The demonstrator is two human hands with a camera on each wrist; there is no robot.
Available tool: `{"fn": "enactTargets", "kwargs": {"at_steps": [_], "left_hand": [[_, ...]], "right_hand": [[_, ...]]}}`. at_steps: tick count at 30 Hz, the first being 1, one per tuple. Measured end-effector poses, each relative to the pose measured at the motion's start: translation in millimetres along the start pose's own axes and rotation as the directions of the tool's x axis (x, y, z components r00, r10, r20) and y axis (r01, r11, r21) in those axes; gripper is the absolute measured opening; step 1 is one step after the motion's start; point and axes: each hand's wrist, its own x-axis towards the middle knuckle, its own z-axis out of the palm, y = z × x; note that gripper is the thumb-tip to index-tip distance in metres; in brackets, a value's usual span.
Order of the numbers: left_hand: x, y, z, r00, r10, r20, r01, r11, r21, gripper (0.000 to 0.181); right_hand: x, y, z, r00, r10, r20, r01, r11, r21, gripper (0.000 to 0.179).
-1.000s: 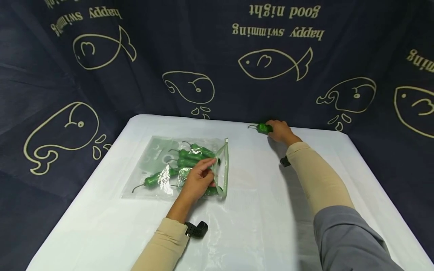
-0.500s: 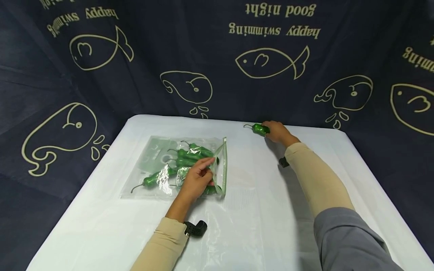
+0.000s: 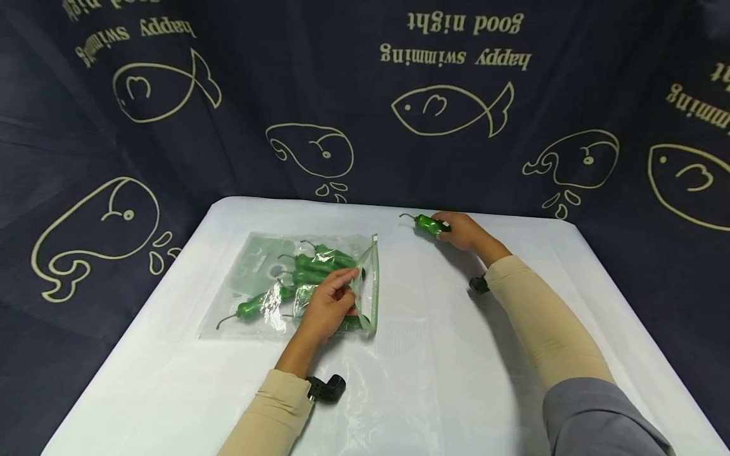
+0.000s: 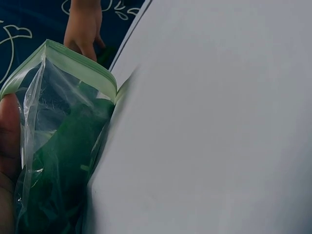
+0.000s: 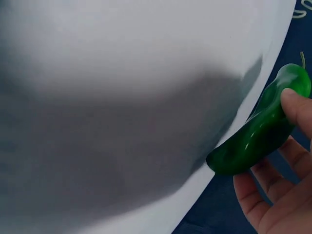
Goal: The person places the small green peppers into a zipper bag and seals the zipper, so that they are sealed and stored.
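In the head view my left hand [image 3: 327, 308] pinches the mouth of a clear zip bag [image 3: 234, 278], holding it spread on its right side. Several green peppers [image 3: 253, 308] lie inside the bag, their stems pointing left. The bag's pale green zip edge [image 4: 80, 68] stands raised in the left wrist view, with my left thumb [image 4: 9, 131] at its side. Over the far part of the table my right hand [image 3: 464, 232] grips another green pepper [image 5: 258, 136], thumb on one side and fingers below. Its stem points left in the head view.
A white-covered table [image 3: 422, 380] carries the bag. Behind it and to both sides hangs a dark blue curtain [image 3: 319, 57] with pale fish drawings and lettering, right up against the table's far edge.
My right hand, gripping the pepper, has moved slightly left and nearer from the table's far edge. My left hand stays at the bag's mouth. The head view has shifted slightly.
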Motion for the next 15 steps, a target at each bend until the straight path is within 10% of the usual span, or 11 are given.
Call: {"fn": "enactTargets", "kwargs": {"at_steps": [15], "left_hand": [[-0.4,0.0,2.6,1.0,-0.017,-0.014,0.017,1.0,-0.009,0.049]], "right_hand": [[-40.0,-31,2,0.988,-0.151,-0.016,0.152,0.986,0.066,0.048]]}}
